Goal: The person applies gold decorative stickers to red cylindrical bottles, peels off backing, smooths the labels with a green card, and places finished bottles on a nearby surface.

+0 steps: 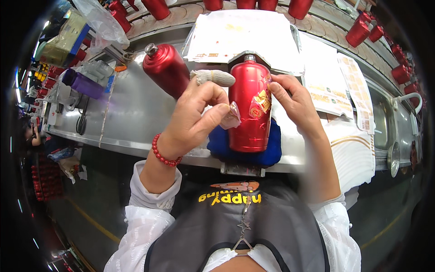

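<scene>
A glossy red bottle [244,131] with a clear neck lies tilted in front of me on a dark blue cushion [271,152]. Gold and red decals [260,103] sit on its right side. My left hand [195,111], a grey fabric cot [215,78] over one finger, pinches a small crumpled translucent film [232,118] beside the bottle's left side. Against the bottle's upper right side rest the thumb and fingers of my right hand [297,102], gripping its edge by the decals. Another red bottle [165,68], without visible decals, is behind my left hand.
Beyond the bottle stands a tray [297,43] covered by white paper [244,34]. Printed sheets [328,93] and stacked white paper [353,154] are at right, near a metal sink [385,122]. A purple bottle [86,85] and black scissors [82,121] are at left. Red bottles [358,32] line the conveyor behind.
</scene>
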Available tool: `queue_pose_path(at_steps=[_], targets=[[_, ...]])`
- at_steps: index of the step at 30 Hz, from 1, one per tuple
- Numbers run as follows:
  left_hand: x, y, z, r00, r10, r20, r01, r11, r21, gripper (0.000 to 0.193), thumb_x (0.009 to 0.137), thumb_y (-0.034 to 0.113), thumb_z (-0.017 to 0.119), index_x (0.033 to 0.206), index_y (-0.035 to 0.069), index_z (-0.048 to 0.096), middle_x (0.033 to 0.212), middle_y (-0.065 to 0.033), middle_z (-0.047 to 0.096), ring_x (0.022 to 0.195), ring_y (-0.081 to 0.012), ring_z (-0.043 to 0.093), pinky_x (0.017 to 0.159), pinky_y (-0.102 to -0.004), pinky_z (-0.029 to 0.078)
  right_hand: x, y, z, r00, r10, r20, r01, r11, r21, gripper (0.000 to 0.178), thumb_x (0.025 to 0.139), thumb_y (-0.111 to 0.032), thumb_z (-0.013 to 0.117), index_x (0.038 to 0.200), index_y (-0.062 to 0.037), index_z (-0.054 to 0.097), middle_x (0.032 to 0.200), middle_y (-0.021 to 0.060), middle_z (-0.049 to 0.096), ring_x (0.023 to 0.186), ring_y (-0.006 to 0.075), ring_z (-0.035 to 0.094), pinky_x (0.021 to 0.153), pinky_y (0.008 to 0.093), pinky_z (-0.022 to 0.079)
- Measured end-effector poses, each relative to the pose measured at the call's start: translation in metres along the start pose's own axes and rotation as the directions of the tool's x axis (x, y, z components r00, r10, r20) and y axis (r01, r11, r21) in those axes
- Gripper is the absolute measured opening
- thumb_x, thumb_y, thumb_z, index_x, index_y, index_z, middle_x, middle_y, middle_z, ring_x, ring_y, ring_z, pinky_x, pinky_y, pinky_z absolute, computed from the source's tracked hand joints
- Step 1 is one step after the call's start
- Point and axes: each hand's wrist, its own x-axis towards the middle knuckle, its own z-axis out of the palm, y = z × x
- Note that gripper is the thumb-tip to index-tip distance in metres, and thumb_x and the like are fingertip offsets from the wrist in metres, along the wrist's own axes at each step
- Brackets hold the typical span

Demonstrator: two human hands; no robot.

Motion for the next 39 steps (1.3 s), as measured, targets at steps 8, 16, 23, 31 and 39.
queue_pose_path(at_steps=[8,16,23,31,39], targets=[[-0.012,-0.012,0.002,0.998,-0.054,0.012,0.055,0.981,-0.188,0.008,0.099,0.007,0.056,0.096,0.0,0.056,0.085,-0.004,0.059,0.078,-0.0101,0.069,0.072,-0.0211,0.052,-0.01,-0.016,0.005,0.954,-0.281,-0.103,0.275,0.959,-0.072,0.032,0.1,-0.009,0.054,0.131,-0.0045,0.062,0.128,0.0133,0.057,0.12,0.0231,0.055,0.099,0.033,0.046],[-0.024,-0.024,0.002,0.994,-0.087,-0.063,0.079,0.989,-0.123,0.011,0.097,0.012,0.059,0.093,0.002,0.059,0.092,-0.0069,0.055,0.082,-0.0115,0.055,0.078,-0.0256,0.046,0.013,-0.065,-0.028,0.766,-0.467,0.443,0.613,0.737,-0.284,0.05,0.072,0.012,0.07,0.113,-0.0155,0.07,0.135,0.0118,0.052,0.121,0.0335,0.052,0.096,0.0413,0.05],[-0.029,-0.02,0.002,0.983,-0.177,-0.055,0.15,0.935,-0.322,0.006,0.097,0.005,0.058,0.095,-0.001,0.057,0.101,-0.0096,0.051,0.086,-0.0146,0.065,0.079,-0.0276,0.052,0.015,-0.073,-0.025,0.739,-0.46,0.492,0.653,0.67,-0.354,0.056,0.068,0.013,0.071,0.114,-0.0177,0.07,0.13,0.012,0.054,0.116,0.0346,0.055,0.092,0.0417,0.053],[-0.032,-0.033,-0.002,0.991,-0.135,-0.009,0.132,0.977,-0.165,0.007,0.097,0.005,0.057,0.095,-0.002,0.056,0.105,-0.0085,0.049,0.088,-0.0147,0.068,0.079,-0.0262,0.055,0.011,-0.077,-0.022,0.674,-0.513,0.532,0.734,0.545,-0.405,0.04,0.072,0.003,0.069,0.108,-0.0155,0.069,0.126,0.0102,0.053,0.112,0.0337,0.057,0.092,0.0425,0.052],[-0.035,-0.028,0.002,0.974,-0.226,-0.019,0.206,0.915,-0.347,0.006,0.097,0.004,0.057,0.095,-0.001,0.057,0.105,-0.009,0.048,0.087,-0.0135,0.067,0.078,-0.0253,0.054,0.016,-0.08,-0.019,0.666,-0.521,0.533,0.737,0.57,-0.363,0.035,0.065,0.004,0.075,0.095,-0.0111,0.065,0.121,0.0093,0.054,0.114,0.0361,0.057,0.089,0.0431,0.054]])
